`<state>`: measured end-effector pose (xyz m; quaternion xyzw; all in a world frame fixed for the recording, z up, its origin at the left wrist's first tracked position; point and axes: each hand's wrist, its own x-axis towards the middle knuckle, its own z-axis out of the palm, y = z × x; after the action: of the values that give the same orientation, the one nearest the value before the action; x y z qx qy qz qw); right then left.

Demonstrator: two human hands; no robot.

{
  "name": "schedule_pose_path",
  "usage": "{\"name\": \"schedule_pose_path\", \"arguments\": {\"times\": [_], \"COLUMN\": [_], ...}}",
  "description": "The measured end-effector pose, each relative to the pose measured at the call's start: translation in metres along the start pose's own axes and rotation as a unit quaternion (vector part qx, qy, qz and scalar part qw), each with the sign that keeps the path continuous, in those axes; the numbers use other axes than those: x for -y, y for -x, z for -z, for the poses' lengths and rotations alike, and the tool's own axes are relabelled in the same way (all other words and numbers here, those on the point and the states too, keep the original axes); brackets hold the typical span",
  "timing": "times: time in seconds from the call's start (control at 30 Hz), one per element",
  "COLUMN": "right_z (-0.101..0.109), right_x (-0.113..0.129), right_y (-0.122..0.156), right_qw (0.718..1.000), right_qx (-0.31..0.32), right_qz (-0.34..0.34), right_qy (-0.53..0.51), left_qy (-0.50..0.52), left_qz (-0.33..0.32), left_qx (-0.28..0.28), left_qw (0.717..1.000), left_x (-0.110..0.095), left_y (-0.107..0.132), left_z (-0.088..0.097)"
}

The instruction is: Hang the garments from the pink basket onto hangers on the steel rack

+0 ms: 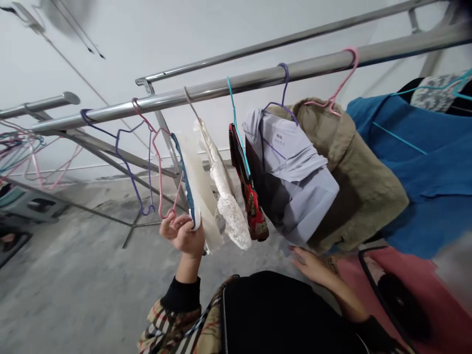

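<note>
My left hand [184,235] is closed at the bottom of a cream, blue-edged garment [204,196], its fingers curled at the edge. Those fingertips also meet the lower end of a pink hanger [160,172] that hooks over the rail. My right hand [311,264] is held low with fingers stretched out, below the hem of a light grey shirt [295,172]; whether it touches the cloth I cannot tell. Between my hands hang a white lacy garment [232,216] and a red and black patterned garment [254,211].
A metal rail [250,83] crosses the view. A bare purple hanger [127,167] hangs at left, with several more hangers [37,152] beyond it. Rightward hang a khaki garment [354,182] and a blue garment [413,147]. Something pink [435,295] lies low right. A grey stool [40,204] stands far left.
</note>
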<state>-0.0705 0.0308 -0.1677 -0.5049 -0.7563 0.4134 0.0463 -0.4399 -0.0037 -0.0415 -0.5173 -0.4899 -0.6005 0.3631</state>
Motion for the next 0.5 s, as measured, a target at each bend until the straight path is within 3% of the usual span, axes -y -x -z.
{"name": "schedule_pose_path", "arguments": {"times": [0.2, 0.27, 0.3, 0.37, 0.43, 0.5], "right_z": [0.000, -0.002, -0.004, -0.009, -0.016, -0.024], "right_x": [0.040, 0.053, 0.059, 0.071, 0.081, 0.088], "right_y": [0.000, -0.001, -0.002, -0.003, -0.003, -0.003], "right_qw": [0.995, 0.994, 0.993, 0.991, 0.987, 0.981], "right_qx": [0.065, 0.067, 0.067, 0.073, 0.086, 0.102], "right_qz": [0.066, 0.079, 0.083, 0.095, 0.113, 0.139], "right_qy": [-0.031, -0.039, -0.045, -0.062, -0.077, -0.085], "left_qy": [0.029, 0.062, 0.076, 0.102, 0.146, 0.219], "left_qz": [0.162, 0.254, 0.297, 0.352, 0.361, 0.339], "left_qx": [-0.006, 0.047, 0.102, 0.263, 0.431, 0.547], "left_qw": [0.986, 0.964, 0.946, 0.892, 0.814, 0.733], "left_x": [0.002, 0.002, 0.001, -0.009, -0.027, -0.053], "left_y": [0.015, 0.024, 0.027, 0.034, 0.038, 0.040], "left_z": [0.008, 0.008, 0.009, 0.009, 0.009, 0.009]}}
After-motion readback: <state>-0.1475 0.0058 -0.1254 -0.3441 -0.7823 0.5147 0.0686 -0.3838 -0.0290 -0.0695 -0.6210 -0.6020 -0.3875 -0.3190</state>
